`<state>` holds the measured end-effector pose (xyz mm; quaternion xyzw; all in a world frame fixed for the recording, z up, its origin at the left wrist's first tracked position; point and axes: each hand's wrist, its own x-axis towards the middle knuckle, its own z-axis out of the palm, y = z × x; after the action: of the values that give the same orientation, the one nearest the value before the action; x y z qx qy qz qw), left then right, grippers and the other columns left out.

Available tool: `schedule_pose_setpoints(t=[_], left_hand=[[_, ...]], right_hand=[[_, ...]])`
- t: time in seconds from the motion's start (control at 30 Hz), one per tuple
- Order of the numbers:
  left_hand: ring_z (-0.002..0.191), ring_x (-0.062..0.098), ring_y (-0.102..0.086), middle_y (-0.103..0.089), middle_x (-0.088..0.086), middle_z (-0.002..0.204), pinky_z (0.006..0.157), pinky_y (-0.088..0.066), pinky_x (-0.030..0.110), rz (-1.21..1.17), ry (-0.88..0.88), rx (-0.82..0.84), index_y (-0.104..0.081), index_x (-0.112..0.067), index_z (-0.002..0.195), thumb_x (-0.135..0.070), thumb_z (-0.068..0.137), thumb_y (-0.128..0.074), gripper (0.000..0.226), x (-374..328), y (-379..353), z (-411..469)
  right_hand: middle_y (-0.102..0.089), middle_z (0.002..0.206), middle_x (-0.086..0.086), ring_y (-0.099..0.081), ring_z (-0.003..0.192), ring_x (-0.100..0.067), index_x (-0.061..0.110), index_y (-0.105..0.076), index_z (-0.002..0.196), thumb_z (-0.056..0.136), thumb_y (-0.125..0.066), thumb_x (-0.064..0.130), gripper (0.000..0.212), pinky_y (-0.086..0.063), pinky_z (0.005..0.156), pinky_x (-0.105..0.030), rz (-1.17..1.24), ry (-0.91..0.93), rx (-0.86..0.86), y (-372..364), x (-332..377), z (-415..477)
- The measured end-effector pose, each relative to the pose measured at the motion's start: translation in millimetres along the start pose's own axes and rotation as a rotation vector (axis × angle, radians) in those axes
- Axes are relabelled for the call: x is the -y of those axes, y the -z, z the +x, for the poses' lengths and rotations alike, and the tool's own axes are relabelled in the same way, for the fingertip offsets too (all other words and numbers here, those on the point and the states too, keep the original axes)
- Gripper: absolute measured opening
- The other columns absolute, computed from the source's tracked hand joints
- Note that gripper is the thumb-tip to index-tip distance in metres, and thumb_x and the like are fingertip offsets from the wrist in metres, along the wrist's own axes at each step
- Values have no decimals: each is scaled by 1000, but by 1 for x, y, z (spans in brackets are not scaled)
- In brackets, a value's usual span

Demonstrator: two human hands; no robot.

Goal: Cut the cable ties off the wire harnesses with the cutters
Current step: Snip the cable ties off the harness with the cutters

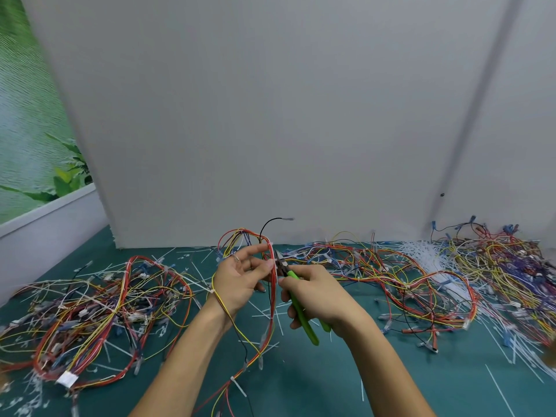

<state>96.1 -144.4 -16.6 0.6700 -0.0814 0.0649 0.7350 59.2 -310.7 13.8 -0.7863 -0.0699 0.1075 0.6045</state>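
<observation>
— Where's the harness (273, 302)?
— Just left of the cutters (296, 296), pinched in the left hand (240, 278). It looks light and floppy, best held close by the cable tie (274, 265).
— And the cutters?
— The right hand (322, 299) is wrapped round the green handles, nose pointing up and away at the upright red strand. Jaws barely parted, I think; it blurs there.

Single head-worn wide-angle view, looking forward and down, close over green mat (316, 383), facing grey wall (270, 115)
</observation>
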Motion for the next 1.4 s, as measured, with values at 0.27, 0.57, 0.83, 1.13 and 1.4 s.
schedule_pose_setpoints(t=[0.27,0.57,0.83,1.13,1.4], left_hand=[[75,16,-70,-73,9,81,61,-52,31,3,24,1,-68,-16,118,-8,91,-71,29,2,0,1],[77,17,-71,-74,12,85,59,-52,29,26,29,0,-69,-18,117,-10,91,-72,27,2,0,1],[74,16,-70,-72,11,83,57,-51,27,35,24,25,-69,-17,117,-8,91,-71,28,1,0,0],[71,14,-69,-70,13,82,57,-50,28,64,-3,28,-68,-15,118,-5,91,-70,28,0,-1,0],[72,13,-70,-73,8,80,54,-50,23,108,-54,13,-68,-18,117,-7,91,-71,29,3,1,2]], right_hand=[[-62,74,-6,-58,50,-18,17,-71,95,103,-52,18,21,-53,46,-30,-37,-5,-28,-1,0,0],[-63,71,-5,-59,50,-17,17,-71,100,104,-50,18,21,-56,48,-32,-40,-25,-24,-1,2,-2],[-70,76,-5,-72,65,-26,18,-67,104,106,-53,33,20,-65,63,-41,61,-80,54,1,7,-5],[-67,73,-5,-62,53,-18,18,-68,101,106,-54,28,19,-60,54,-35,-19,-44,16,1,5,-4],[-65,68,-4,-59,50,-18,15,-68,102,107,-53,25,18,-57,49,-32,-29,-10,-21,-1,3,-4]])
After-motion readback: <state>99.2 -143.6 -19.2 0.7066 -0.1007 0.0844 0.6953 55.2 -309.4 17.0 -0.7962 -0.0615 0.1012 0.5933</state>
